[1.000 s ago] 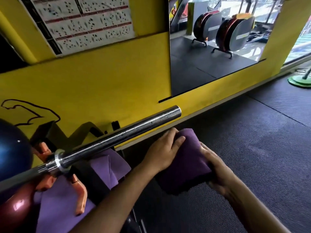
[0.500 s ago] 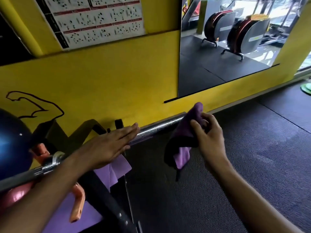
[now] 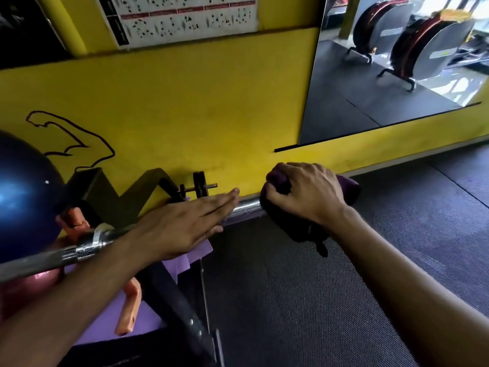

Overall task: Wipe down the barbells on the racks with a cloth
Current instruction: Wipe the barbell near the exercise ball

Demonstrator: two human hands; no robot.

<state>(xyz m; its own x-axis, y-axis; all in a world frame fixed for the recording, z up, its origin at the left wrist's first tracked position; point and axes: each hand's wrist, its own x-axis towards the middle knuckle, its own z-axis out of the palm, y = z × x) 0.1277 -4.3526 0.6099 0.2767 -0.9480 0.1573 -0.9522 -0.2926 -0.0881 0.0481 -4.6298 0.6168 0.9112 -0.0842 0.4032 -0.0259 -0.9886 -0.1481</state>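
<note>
1. The barbell [image 3: 246, 206] lies across its rack, its chrome sleeve running out from under the left hand [image 3: 182, 223] into the right hand [image 3: 307, 193].
2. Progress looks early: the cloth [image 3: 275, 197] sits at the sleeve's free end, and the bare length toward the collar [image 3: 96, 237] seems unwiped.
3. The right grip is closed tight, fingers curled round the purple cloth wrapped over the bar end.
4. The left grip is flat, fingers straight, pressing on the sleeve just beside the cloth, likely steadying the bar.
5. Beyond both grips stands the yellow wall [image 3: 185, 115].
</note>
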